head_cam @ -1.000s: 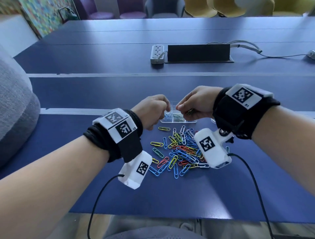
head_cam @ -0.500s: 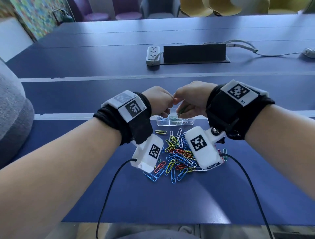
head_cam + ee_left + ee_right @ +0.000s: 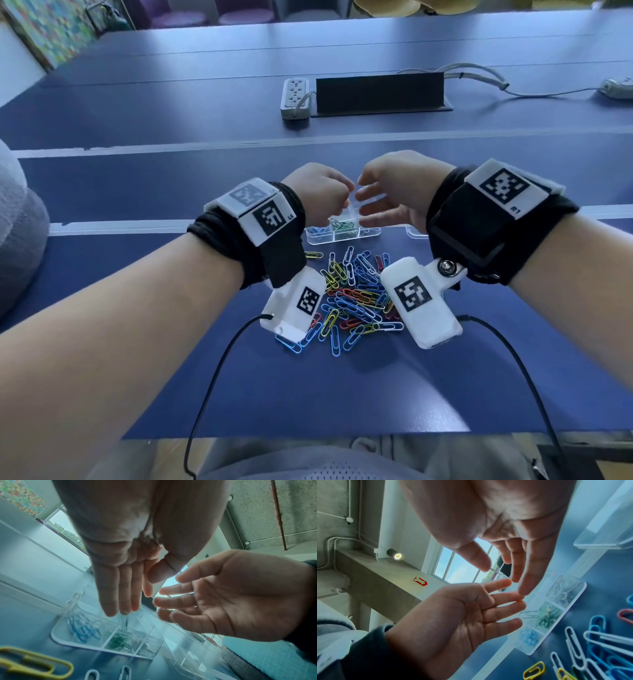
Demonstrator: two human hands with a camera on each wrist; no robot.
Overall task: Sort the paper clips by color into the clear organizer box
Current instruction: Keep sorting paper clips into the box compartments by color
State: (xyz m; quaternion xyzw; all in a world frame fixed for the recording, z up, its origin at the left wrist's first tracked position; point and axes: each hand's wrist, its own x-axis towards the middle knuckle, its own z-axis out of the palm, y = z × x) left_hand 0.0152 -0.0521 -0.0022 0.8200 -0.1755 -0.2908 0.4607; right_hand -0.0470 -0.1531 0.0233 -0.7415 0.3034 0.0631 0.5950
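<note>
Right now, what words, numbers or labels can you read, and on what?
"L5": on the left wrist tag.
"R1", second character uncertain: on the right wrist tag.
Red arrow sign on the wall ledge: lettering too blurred to read.

Left wrist tag (image 3: 270, 217) reads "L5"; right wrist tag (image 3: 507, 192) "R1".

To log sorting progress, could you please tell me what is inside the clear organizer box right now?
The organizer box holds blue clips in one end compartment, green clips in the next, and white clips beyond. The hands cover its far compartments in the head view.
</note>
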